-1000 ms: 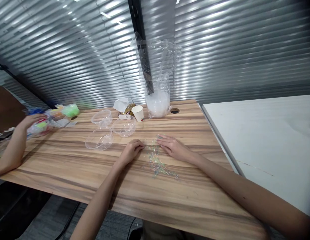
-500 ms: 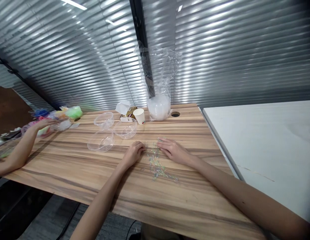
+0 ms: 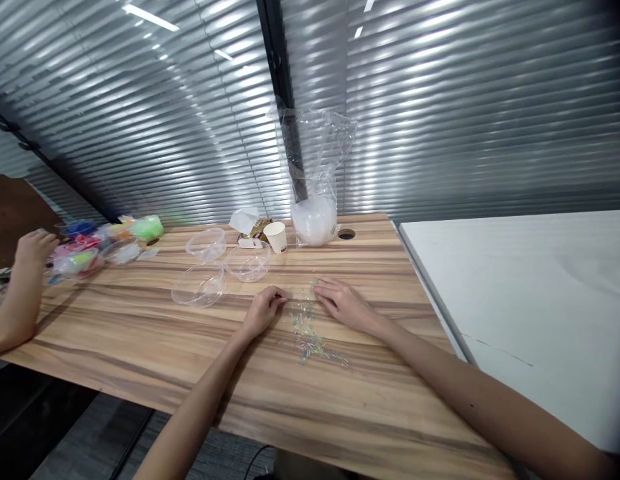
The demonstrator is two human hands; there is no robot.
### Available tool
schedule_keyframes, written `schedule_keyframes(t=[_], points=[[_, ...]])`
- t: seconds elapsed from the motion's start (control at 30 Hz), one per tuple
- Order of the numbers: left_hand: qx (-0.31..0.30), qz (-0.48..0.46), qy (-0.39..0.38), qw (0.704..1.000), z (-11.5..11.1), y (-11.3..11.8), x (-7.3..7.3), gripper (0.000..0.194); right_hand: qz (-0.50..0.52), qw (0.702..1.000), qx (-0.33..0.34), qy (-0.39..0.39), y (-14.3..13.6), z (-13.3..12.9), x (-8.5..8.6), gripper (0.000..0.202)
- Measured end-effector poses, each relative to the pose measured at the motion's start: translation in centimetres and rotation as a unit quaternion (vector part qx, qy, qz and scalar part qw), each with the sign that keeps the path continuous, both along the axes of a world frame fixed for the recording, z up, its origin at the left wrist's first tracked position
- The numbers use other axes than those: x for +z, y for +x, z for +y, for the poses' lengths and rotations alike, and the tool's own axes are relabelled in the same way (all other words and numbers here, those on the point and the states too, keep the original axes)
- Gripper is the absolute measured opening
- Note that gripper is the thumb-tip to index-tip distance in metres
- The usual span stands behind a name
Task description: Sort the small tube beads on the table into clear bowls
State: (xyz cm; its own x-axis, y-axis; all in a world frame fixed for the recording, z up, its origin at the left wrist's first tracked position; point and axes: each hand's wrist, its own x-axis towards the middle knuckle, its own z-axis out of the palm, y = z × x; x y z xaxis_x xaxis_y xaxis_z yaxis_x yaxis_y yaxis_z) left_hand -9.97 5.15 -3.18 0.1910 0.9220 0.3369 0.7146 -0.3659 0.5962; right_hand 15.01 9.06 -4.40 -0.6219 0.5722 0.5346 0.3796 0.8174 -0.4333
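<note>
Small shiny, see-through strips (image 3: 307, 333) lie scattered in a trail across the wooden table (image 3: 390, 393). My left hand (image 3: 263, 311) rests at the left of the trail's far end, fingers curled in and pressed together. Whether anything sits between those fingertips is too small to make out. On the other side of the trail, my right hand (image 3: 345, 303) lies low on the table with its fingers stretched out, their tips touching or very near the strips at the far end. Beyond my left hand stand clear plastic bowls (image 3: 197, 303).
A paper cup (image 3: 276, 238) and a brown packet (image 3: 257, 230) stand behind the bowls. Stacked bowls in a clear bag (image 3: 315, 223) are at the back edge. Colourful bags (image 3: 147, 228) lie at left, near a co-worker's hand (image 3: 35, 247). A white table (image 3: 530, 280) adjoins at right.
The co-worker's hand has lifted and moved left, away from the bags. My hands have hardly moved; the whole view has shifted slightly.
</note>
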Motion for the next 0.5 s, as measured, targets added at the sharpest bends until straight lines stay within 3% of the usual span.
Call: schedule_keyframes(t=[0.1,0.23,0.37,0.5], points=[[0.011,-0.021,-0.003,1.000,0.2,0.0,-0.1,0.008,0.063,0.994,-0.055,-0.071,0.1,0.7,0.1,0.026],[0.024,-0.059,-0.006,0.998,0.4,-0.2,-0.1,0.008,0.130,0.964,-0.145,-0.182,0.4,2.4,-0.1,0.023],[0.035,-0.090,-0.008,0.995,0.5,-0.4,-0.1,0.010,0.131,0.952,-0.194,-0.198,0.6,3.9,-0.5,0.023],[0.046,-0.108,-0.001,0.993,0.7,-0.5,-0.2,0.010,0.128,0.954,-0.190,-0.195,0.3,3.9,-0.3,0.023]])
